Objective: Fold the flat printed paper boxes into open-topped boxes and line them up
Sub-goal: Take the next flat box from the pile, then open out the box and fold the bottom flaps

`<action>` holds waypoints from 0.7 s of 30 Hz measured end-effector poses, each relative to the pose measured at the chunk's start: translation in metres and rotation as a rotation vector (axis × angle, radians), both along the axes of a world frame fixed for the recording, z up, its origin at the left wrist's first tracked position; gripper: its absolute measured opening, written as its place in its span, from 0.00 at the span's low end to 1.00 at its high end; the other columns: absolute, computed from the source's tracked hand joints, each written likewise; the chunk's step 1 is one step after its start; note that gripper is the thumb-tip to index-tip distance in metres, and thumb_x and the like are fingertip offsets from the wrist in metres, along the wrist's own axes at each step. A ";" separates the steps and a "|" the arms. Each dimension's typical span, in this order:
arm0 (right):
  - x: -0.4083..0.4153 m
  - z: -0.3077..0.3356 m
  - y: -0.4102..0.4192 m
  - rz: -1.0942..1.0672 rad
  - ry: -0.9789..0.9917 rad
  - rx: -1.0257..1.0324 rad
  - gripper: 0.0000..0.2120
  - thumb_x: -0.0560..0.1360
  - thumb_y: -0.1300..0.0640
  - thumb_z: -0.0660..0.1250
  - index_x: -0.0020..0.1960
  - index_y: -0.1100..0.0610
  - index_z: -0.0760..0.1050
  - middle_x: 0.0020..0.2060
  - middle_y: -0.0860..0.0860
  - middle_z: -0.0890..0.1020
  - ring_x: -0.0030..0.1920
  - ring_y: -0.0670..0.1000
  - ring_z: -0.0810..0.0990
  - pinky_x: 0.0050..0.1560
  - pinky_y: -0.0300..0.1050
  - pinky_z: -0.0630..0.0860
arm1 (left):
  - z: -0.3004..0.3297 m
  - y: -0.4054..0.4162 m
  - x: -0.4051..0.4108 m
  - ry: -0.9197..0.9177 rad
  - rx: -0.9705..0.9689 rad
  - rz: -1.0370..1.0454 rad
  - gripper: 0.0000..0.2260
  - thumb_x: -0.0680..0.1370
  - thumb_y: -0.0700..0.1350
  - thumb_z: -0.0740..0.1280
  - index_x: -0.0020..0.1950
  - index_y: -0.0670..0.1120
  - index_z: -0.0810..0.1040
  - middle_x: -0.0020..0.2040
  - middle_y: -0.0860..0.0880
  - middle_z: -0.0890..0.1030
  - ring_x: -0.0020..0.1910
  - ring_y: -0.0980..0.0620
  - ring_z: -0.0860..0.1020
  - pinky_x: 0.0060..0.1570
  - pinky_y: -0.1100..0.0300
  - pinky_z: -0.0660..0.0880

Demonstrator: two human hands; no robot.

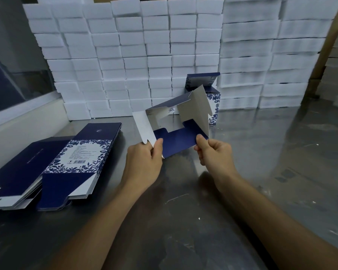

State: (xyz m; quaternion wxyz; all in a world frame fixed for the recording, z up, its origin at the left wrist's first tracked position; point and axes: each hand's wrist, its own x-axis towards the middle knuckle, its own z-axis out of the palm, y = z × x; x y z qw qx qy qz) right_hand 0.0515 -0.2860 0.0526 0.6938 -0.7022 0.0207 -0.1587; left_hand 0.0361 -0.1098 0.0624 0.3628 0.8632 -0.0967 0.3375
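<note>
A navy and white printed paper box (179, 140) is held above the metal table (261, 152), opened into a tube with its end flaps spread toward me. My left hand (144, 162) pinches its lower left edge next to a white flap. My right hand (215, 152) pinches the navy flap's right corner. Behind it a folded box (213, 102) with blue floral print stands upright, its top flap raised. Stacks of flat printed boxes (66, 164) lie at the left.
A tall wall of white foam blocks (144, 55) lines the back of the table, with more stacked at the right (281, 65). A white ledge and a glass panel (18, 84) border the left side.
</note>
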 end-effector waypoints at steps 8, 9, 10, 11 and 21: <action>-0.007 0.013 -0.011 -0.124 -0.290 -0.114 0.19 0.77 0.49 0.72 0.64 0.47 0.70 0.52 0.44 0.79 0.46 0.38 0.79 0.44 0.31 0.76 | 0.001 0.009 -0.001 -0.038 0.040 0.008 0.25 0.81 0.47 0.63 0.25 0.42 0.62 0.20 0.47 0.65 0.21 0.50 0.64 0.27 0.54 0.62; -0.009 0.016 -0.011 -0.103 -0.341 -0.136 0.14 0.79 0.51 0.69 0.63 0.47 0.72 0.51 0.41 0.79 0.47 0.39 0.79 0.43 0.32 0.75 | 0.000 0.009 -0.001 -0.035 0.055 0.003 0.26 0.81 0.46 0.64 0.25 0.45 0.59 0.20 0.51 0.62 0.20 0.51 0.64 0.26 0.60 0.59; -0.010 0.019 -0.010 -0.082 -0.380 -0.172 0.06 0.81 0.53 0.66 0.58 0.49 0.75 0.46 0.39 0.80 0.43 0.39 0.79 0.40 0.32 0.74 | 0.000 0.008 -0.002 -0.020 0.058 0.006 0.26 0.81 0.44 0.65 0.25 0.48 0.58 0.21 0.54 0.60 0.22 0.52 0.66 0.26 0.64 0.58; -0.011 0.021 -0.009 -0.078 -0.410 -0.207 0.05 0.83 0.55 0.62 0.50 0.52 0.76 0.39 0.39 0.78 0.38 0.40 0.76 0.37 0.33 0.70 | -0.001 0.007 -0.002 -0.015 0.054 0.008 0.26 0.80 0.44 0.66 0.26 0.50 0.57 0.21 0.55 0.60 0.23 0.55 0.69 0.26 0.66 0.59; -0.018 0.023 0.001 -0.021 -0.449 -0.368 0.13 0.85 0.56 0.58 0.43 0.49 0.74 0.34 0.40 0.75 0.36 0.41 0.72 0.38 0.37 0.66 | 0.039 0.002 -0.018 -0.052 -0.272 -0.161 0.15 0.75 0.46 0.70 0.61 0.56 0.78 0.56 0.62 0.76 0.59 0.61 0.75 0.60 0.58 0.73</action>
